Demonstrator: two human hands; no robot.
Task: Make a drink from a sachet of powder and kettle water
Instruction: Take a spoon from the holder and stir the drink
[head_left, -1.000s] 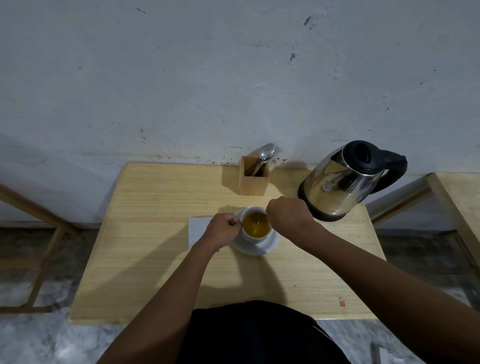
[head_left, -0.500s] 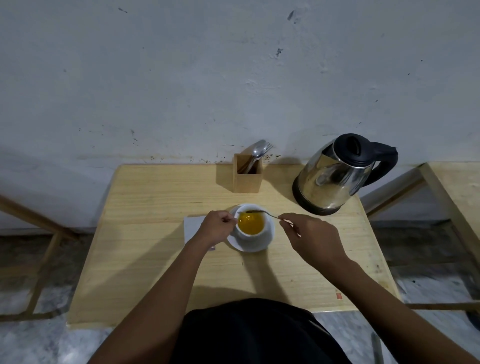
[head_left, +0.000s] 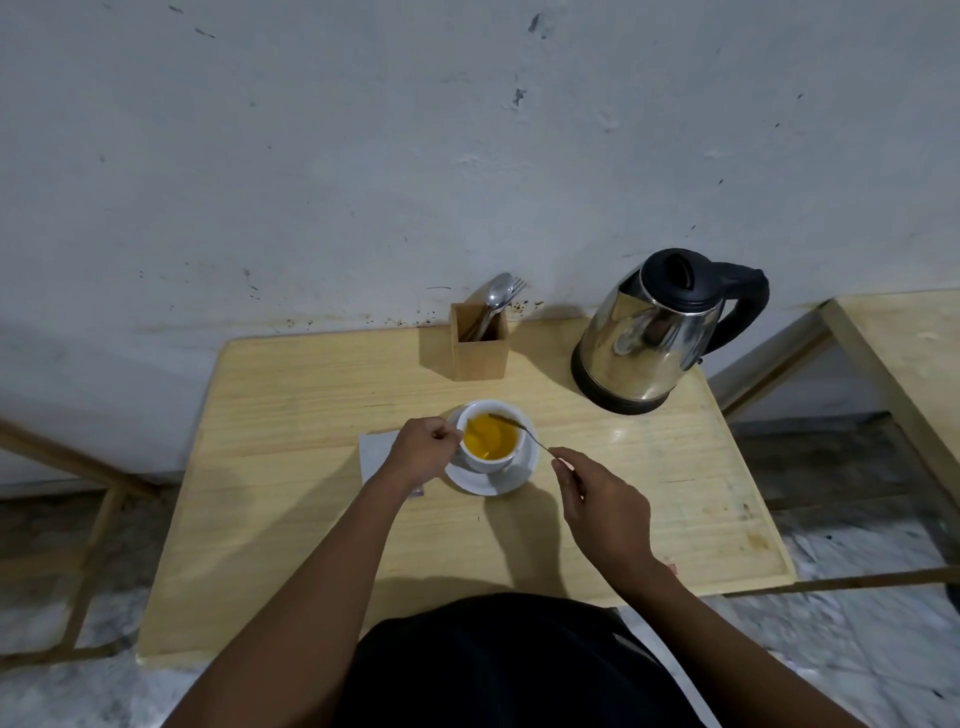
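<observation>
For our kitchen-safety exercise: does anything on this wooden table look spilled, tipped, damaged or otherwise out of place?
No spill shows. The white cup of yellow drink stands upright on its white saucer, and the steel kettle is upright. Only brownish stains mark the pale wooden table near its right edge.

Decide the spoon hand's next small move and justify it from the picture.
Probably the right hand should lay the spoon on the saucer: its bowl sits at the far rim of the cup, the drink looks evenly yellow, and the left hand grips the cup.
</observation>
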